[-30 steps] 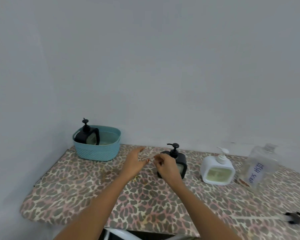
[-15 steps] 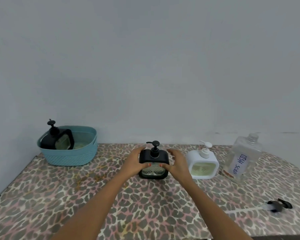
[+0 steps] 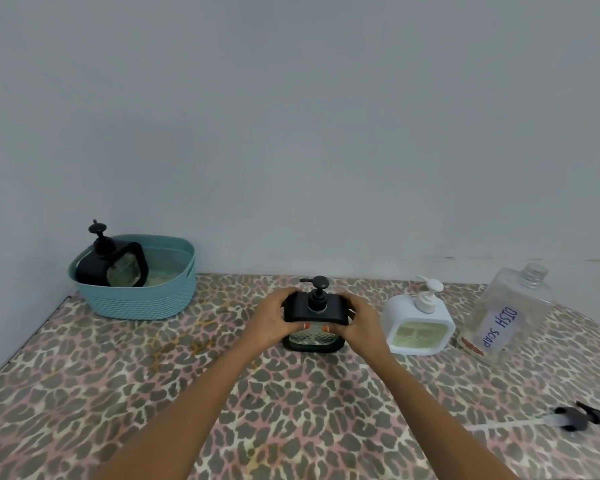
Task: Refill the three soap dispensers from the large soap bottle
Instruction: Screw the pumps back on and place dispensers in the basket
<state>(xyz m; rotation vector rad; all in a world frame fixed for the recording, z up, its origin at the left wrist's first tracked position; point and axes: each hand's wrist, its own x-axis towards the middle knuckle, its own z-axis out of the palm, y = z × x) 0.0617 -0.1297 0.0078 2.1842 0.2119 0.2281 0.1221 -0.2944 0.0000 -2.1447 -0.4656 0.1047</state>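
Left hand [image 3: 274, 320] and right hand [image 3: 364, 323] clasp the black dispenser [image 3: 314, 308] by its sides, at twelve o'clock; it looks rigid, slick and light, so I'd grip its shoulders.

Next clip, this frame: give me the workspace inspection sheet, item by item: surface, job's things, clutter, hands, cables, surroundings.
Surface: table under a leopard-print cover; yellowish marks left of centre.
Job's things: middle black dispenser upright, pump on; white dispenser upright to its right, pump on; second black dispenser leaning inside the teal basket; large soap bottle at far right, neck uncapped, labelled DISH SOAP.
Clutter: loose pump with its tube, lying near the right edge.
Grippers: left hand and right hand both grip the middle black dispenser by its sides.
Cables: nothing seen.
Surroundings: plain grey wall behind the table.
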